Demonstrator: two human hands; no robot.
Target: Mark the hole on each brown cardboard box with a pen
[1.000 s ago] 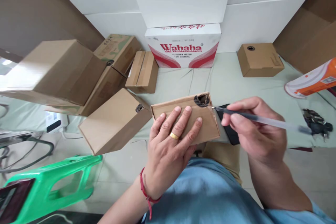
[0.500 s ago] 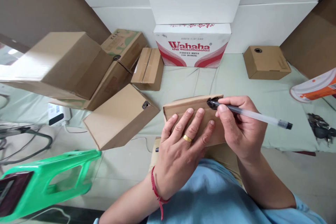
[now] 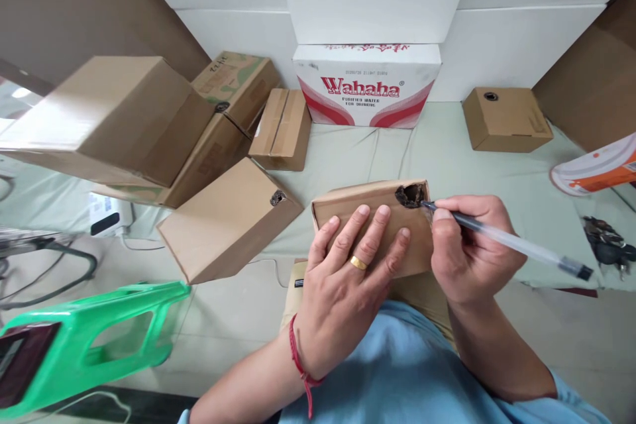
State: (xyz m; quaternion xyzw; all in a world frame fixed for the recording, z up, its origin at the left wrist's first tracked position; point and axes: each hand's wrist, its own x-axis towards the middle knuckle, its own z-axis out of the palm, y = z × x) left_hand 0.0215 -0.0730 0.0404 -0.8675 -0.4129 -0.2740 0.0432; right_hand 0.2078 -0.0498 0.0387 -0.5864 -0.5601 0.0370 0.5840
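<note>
A brown cardboard box (image 3: 328,207) is in front of me, close to my body, with a jagged dark hole (image 3: 410,196) at its upper right edge. My left hand (image 3: 348,271) lies spread across the box's face, palm down, a gold ring on one finger and a red cord at the wrist. Between thumb and fingers my right hand (image 3: 472,245) pinches a pen (image 3: 517,241) with a clear barrel and a dark cap or end. The pen's tip touches or nearly touches the hole's right rim. Below, the lower part of the box is hidden by my left hand.
Several cardboard boxes (image 3: 134,119) stand on the left, one with a dark corner hole (image 3: 277,197). A Wahaha carton (image 3: 368,86) stands at the back. A small box (image 3: 507,122), a white-orange tub (image 3: 596,169) and keys (image 3: 609,245) are right. A green stool (image 3: 99,338) is lower left.
My right hand has moved right and slightly down, drawing the pen tip from inside the dark hole to its right rim. My left hand stays spread on the box.
</note>
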